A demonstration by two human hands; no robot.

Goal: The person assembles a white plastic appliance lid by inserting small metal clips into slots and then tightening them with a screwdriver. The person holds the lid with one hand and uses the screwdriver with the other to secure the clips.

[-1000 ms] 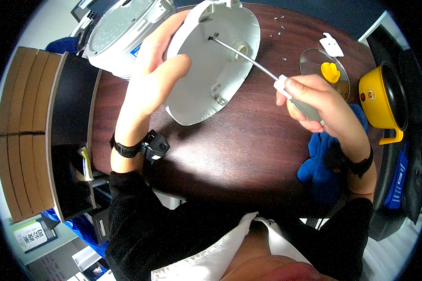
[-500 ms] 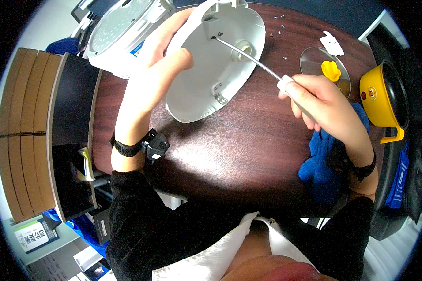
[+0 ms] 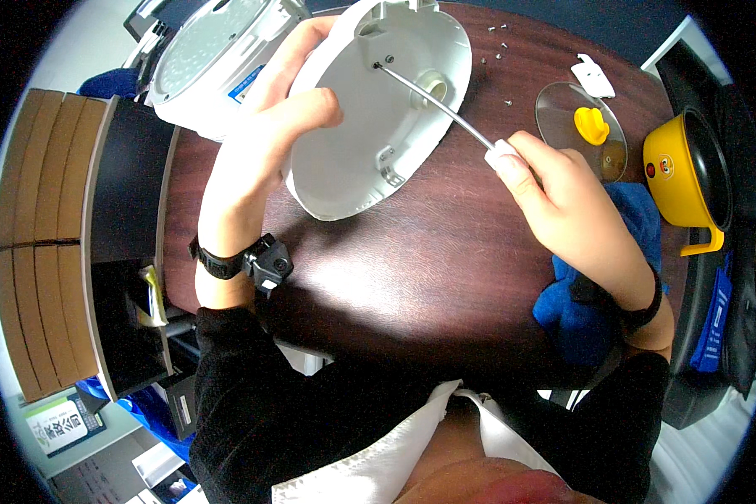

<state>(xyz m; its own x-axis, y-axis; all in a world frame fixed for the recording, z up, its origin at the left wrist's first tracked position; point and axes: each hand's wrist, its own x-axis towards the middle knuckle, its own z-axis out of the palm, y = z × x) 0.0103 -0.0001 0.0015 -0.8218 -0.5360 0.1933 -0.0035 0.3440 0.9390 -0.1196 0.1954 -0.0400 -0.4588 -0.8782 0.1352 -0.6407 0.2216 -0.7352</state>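
White cover: gripping at its side with left hand; holding screwdriver in right hand, perhaps touching 1 screw.

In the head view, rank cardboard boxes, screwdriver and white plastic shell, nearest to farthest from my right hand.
1. Screwdriver: in your right hand.
2. White plastic shell: to its left.
3. Cardboard boxes: far left.

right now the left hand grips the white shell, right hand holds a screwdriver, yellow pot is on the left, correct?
Wrong side: the head view shows the yellow pot on the right. The left hand does grip the white shell; the right hand holds a screwdriver.
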